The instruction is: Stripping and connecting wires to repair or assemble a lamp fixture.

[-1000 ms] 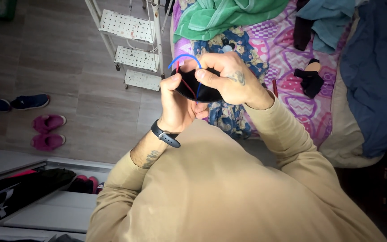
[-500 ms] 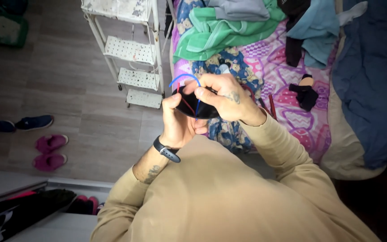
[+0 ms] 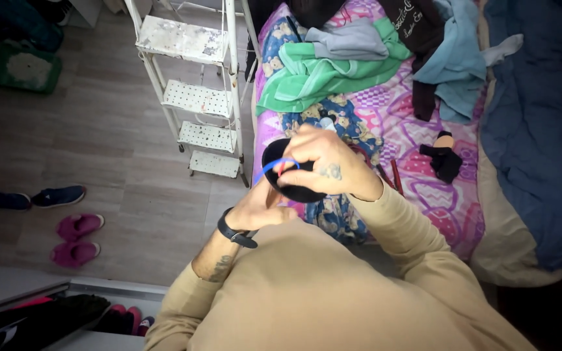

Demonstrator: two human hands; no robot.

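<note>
A pair of dark shoes (image 3: 30, 197) is lying on the wooden floor (image 3: 99, 130) at the left edge of the room, with pink slippers (image 3: 76, 239) sitting just below them. A white step stool (image 3: 193, 97) is standing against the left side of the bed (image 3: 424, 188).

The person is standing at the near left corner of the bed, holding a small black garment (image 3: 289, 188) up in front of the chest, above the bed's edge. The left hand (image 3: 265, 208), with a dark watch (image 3: 235, 233) at the wrist, is curling up under the garment; its fingertips are going out of sight behind the cloth, so I cannot tell how tightly they are closing. The right hand (image 3: 320, 166) is gripping the top of the garment, fingers bent and pinching a thin blue band (image 3: 274, 166) that is looping out to the left.

Further right, a green cloth (image 3: 313, 78) is lying crumpled on the patterned sheet near the bed's far left corner, a light blue top (image 3: 456, 65) is resting toward the far edge, a black sock (image 3: 445, 161) is sitting mid-bed, and a dark blue blanket (image 3: 535, 130) is covering the right side.
</note>
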